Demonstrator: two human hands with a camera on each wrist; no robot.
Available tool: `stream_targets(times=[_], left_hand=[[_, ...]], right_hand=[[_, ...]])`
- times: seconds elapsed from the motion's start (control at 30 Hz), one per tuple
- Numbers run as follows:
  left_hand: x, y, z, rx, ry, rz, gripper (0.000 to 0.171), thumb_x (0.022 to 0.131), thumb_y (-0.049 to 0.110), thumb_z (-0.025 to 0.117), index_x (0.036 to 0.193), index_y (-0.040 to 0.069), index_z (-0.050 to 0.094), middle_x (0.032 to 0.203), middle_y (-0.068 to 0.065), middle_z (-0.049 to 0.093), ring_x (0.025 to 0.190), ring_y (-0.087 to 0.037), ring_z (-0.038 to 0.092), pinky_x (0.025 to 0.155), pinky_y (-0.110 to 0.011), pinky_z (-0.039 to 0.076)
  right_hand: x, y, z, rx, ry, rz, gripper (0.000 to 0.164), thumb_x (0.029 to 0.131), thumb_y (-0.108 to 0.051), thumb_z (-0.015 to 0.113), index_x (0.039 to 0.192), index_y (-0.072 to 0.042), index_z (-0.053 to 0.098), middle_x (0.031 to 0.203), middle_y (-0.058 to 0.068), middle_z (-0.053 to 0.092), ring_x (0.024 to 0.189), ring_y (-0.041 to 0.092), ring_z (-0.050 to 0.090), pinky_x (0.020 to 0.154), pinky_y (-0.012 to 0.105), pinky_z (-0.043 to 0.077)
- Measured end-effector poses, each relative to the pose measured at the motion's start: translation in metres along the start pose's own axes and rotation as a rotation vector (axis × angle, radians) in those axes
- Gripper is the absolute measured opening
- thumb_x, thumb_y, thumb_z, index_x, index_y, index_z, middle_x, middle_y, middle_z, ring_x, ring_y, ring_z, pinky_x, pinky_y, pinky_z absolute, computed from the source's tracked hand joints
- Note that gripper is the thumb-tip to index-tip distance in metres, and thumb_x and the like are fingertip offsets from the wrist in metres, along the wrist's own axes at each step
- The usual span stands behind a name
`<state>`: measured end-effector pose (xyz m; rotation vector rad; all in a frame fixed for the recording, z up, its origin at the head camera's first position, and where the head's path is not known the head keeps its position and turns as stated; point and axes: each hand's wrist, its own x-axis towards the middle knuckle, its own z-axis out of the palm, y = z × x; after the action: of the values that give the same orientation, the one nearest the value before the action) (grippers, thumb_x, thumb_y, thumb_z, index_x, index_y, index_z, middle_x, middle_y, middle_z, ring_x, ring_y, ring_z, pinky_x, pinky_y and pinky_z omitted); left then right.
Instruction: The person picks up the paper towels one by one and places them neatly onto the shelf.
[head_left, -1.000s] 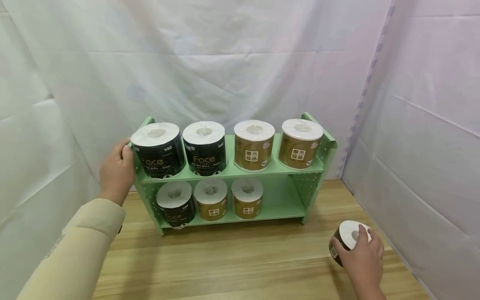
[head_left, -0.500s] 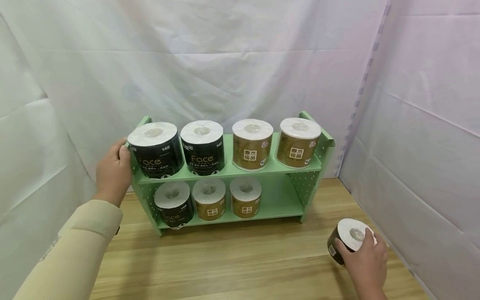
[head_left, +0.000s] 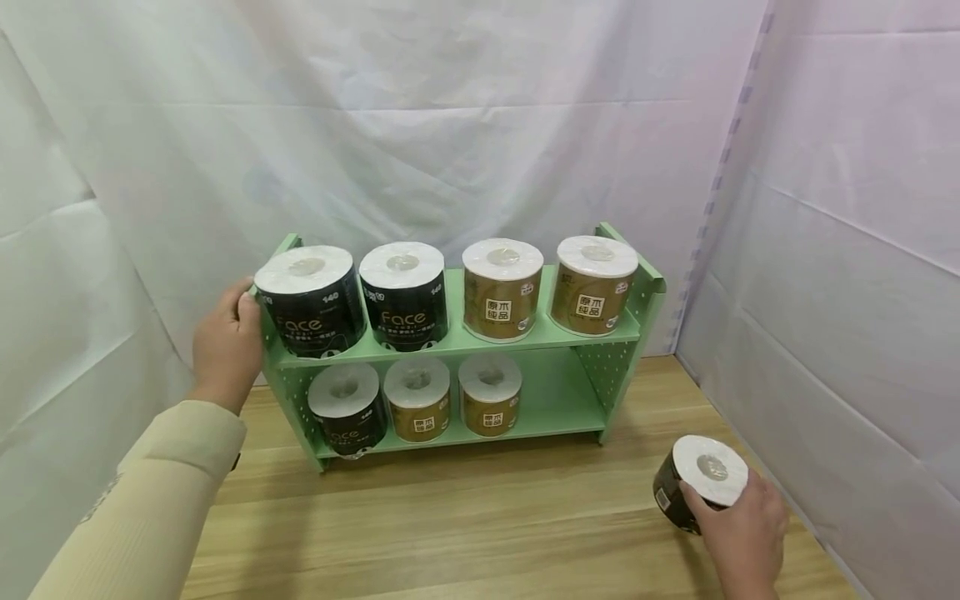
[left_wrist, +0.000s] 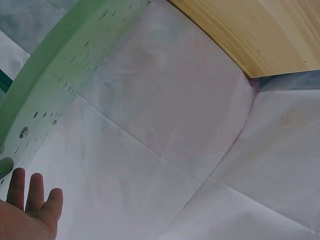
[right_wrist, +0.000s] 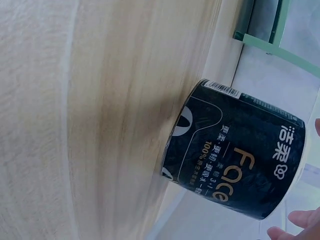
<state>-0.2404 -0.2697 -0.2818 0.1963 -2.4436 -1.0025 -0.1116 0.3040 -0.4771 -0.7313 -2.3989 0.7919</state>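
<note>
At the left, my left hand (head_left: pixel 227 346) rests against the upper left end of a green two-tier shelf (head_left: pixel 341 358), its index fingertip hidden behind a black-wrapped roll. In the left wrist view, the other fingers (left_wrist: pixel 35 192) are straight beside the perforated side panel (left_wrist: pixel 55 75). On the right, my right hand (head_left: pixel 746 529) is at a black-wrapped toilet roll (head_left: pixel 678 504) marked "Face", which stands upright on the table. Thumb and fingers are spread at its near right side; in the right wrist view, fingertips (right_wrist: pixel 300 218) show apart from the wrapper.
Two black rolls (head_left: pixel 403 312) and two brown rolls (head_left: pixel 501 304) line the upper tier. Below are one black roll (head_left: pixel 348 421) and two brown rolls (head_left: pixel 418 412) at left and middle. The wooden table (head_left: pixel 465 517) extends in front; white cloth (head_left: pixel 480 150) hangs behind and at both sides.
My right hand has slid right and back, its fingers coming off the roll's top and spreading. The left hand keeps its place; the view has shifted slightly.
</note>
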Motion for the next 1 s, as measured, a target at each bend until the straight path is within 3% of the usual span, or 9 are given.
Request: stream_targets(times=[0.23,0.43,0.7,0.8,1.0], left_hand=[[0.000,-0.003,0.001,0.005,0.003,0.006,0.055,0.102,0.034,0.018,0.150,0.013,0.036,0.142,-0.025,0.046,0.117,-0.048,0.048,0.096,-0.063,0.036],[0.001,-0.003,0.001,0.006,0.017,0.006,0.054,0.102,0.033,0.020,0.149,0.014,0.038,0.144,-0.022,0.045,0.126,-0.048,0.044,0.101,-0.062,0.034],[0.002,-0.001,0.001,0.011,0.017,0.010,0.054,0.102,0.032,0.020,0.149,0.013,0.038,0.144,-0.021,0.045,0.125,-0.048,0.044,0.100,-0.063,0.034],[0.001,-0.001,0.001,0.013,0.015,0.012,0.054,0.102,0.033,0.019,0.149,0.012,0.038,0.144,-0.021,0.045,0.125,-0.049,0.043,0.101,-0.063,0.034],[0.000,-0.001,0.001,0.010,0.019,0.010,0.054,0.102,0.034,0.019,0.149,0.014,0.039,0.143,-0.021,0.046,0.124,-0.049,0.044,0.100,-0.063,0.034]], right_hand=[[0.003,0.001,-0.004,-0.007,-0.082,0.082,0.095,0.073,-0.038,0.082,0.139,0.009,0.032,0.137,0.035,0.032,0.127,0.052,0.028,0.088,0.070,0.034],[0.007,0.003,-0.005,-0.010,-0.176,0.160,0.106,0.073,-0.047,0.081,0.141,0.010,0.023,0.144,0.036,0.020,0.130,0.055,0.023,0.088,0.073,0.033],[0.011,0.011,-0.003,0.025,-0.228,0.188,0.112,0.074,-0.046,0.079,0.145,0.012,0.014,0.146,0.038,0.014,0.133,0.055,0.018,0.098,0.072,0.027],[0.012,0.014,-0.001,0.028,-0.245,0.195,0.113,0.075,-0.047,0.078,0.145,0.014,0.013,0.144,0.039,0.015,0.132,0.056,0.018,0.099,0.071,0.027],[0.013,0.019,0.003,0.066,-0.227,0.155,0.100,0.075,-0.042,0.080,0.136,0.018,0.026,0.130,0.038,0.034,0.126,0.055,0.026,0.099,0.067,0.029]])
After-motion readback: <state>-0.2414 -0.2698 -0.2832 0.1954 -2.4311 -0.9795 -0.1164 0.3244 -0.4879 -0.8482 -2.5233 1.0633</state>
